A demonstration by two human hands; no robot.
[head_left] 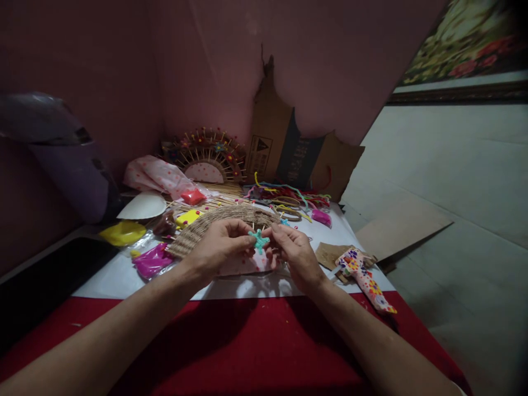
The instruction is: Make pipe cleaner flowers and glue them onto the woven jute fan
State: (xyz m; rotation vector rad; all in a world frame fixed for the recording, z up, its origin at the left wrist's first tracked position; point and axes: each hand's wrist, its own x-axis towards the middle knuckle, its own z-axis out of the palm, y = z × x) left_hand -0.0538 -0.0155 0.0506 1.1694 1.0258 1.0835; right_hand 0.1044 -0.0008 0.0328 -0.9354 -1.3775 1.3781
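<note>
Between my two hands is a small turquoise flower (258,242), fuzzy like bent pipe cleaner. My left hand (216,245) pinches its left side between thumb and fingers. On the opposite side, my right hand (299,253) is closed with thumb and fingertips at the flower's right edge. Just behind and below lies a half-round piece with a woven twine band (218,220) and pale red-dotted fabric (243,265); my hands cover part of it. Thin sticks poke out beyond its band. A small blue flower (284,221) shows near my right fingertips.
A finished-looking stick fan (204,159) leans on the wall beside torn cardboard (280,137). Colourful pipe cleaners (297,198) lie behind. Packets of magenta clay (152,261) and yellow clay (124,234) sit left. A flower-patterned glue gun (365,275) rests right, near the table edge.
</note>
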